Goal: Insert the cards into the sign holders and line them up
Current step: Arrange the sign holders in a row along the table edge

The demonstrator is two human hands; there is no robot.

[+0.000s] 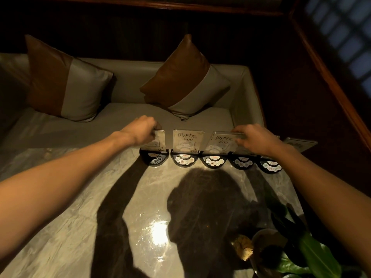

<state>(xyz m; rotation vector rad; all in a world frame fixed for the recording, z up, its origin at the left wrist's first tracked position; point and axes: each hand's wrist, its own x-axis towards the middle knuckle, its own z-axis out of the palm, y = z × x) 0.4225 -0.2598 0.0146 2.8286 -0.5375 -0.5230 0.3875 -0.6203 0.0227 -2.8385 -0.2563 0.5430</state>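
Left hand [143, 128] pinching the end card [158, 140], right hand [254, 140] gripping a tilted one [221, 142]; better seated straight, level with the 09 card [187, 141].

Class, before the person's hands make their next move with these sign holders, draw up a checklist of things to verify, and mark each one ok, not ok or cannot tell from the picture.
1. Five black bases form one row along the table's far edge: ok.
2. Card 09 stands upright in the second base: ok.
3. Card 02 sits straight in its base: not ok, it is tilted.
4. Left hand grips the top of the leftmost card: ok.
5. Right hand holds the top edge of card 02: ok.
6. Rightmost card seated in a base: cannot tell, it leans far back and the right arm hides its foot.
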